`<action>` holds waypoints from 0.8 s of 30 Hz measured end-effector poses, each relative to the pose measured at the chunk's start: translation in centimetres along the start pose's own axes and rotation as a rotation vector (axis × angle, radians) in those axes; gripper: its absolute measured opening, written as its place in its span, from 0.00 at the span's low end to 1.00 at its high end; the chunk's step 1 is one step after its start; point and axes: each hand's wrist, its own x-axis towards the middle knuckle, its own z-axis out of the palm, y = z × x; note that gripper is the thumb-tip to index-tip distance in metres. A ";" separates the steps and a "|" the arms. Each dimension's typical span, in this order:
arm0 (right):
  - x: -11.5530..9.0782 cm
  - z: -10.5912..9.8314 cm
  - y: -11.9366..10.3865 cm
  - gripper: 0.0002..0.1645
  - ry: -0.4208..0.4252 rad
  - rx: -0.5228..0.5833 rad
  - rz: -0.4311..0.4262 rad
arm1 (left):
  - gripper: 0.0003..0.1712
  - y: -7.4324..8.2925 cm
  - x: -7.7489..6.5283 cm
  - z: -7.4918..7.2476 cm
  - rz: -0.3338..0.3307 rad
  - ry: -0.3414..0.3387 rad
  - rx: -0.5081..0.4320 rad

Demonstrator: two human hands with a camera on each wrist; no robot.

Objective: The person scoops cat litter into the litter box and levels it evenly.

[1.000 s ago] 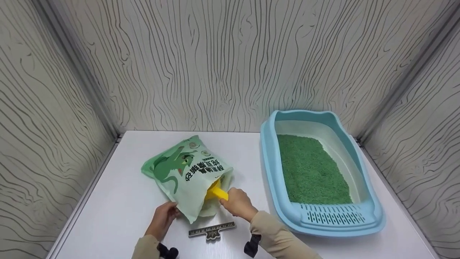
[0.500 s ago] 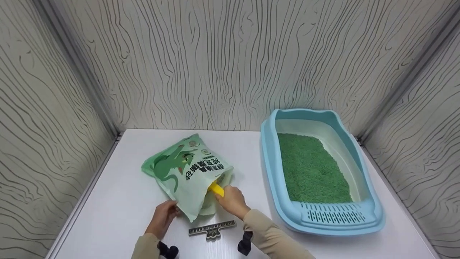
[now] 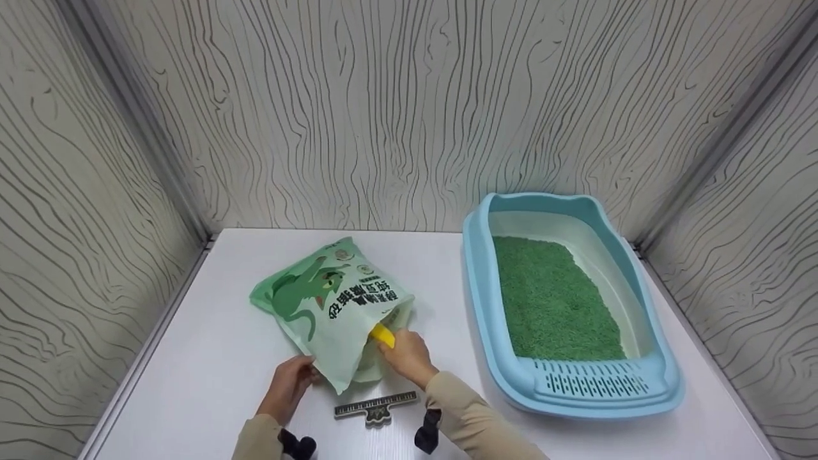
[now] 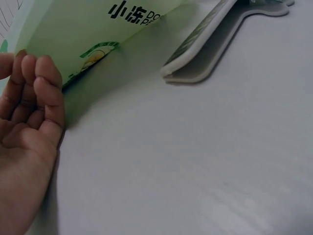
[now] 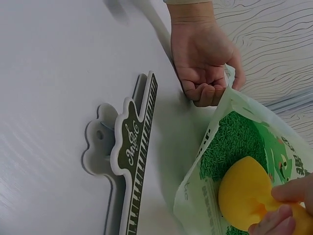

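Observation:
A light green cat litter bag (image 3: 326, 306) with a cat print lies on the table, its mouth toward me. My left hand (image 3: 289, 386) pinches the edge of the bag's mouth between thumb and curled fingers. In the right wrist view, green pellets (image 5: 232, 139) show inside the bag. My right hand (image 3: 409, 358) grips the handle of a yellow scoop (image 5: 244, 191). The scoop's head is inside the mouth, over the pellets; in the head view only a bit of its handle shows.
A clip (image 3: 376, 407) with a piano-key pattern lies on the white table (image 3: 198, 358) just in front of the bag. To the right stands a blue litter box (image 3: 479, 306) with green litter (image 3: 556, 300) in it and a slotted front ledge. Patterned walls (image 3: 358, 128) enclose the table.
My right hand has moved left and slightly up toward the bag, and the yellow scoop has gone deeper into its mouth. The left hand keeps its place on the bag's edge.

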 end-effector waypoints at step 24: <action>1.1 1.8 0.8 0.13 -0.085 0.291 0.160 | 0.10 -0.1 0.0 0.1 -0.007 0.023 -0.011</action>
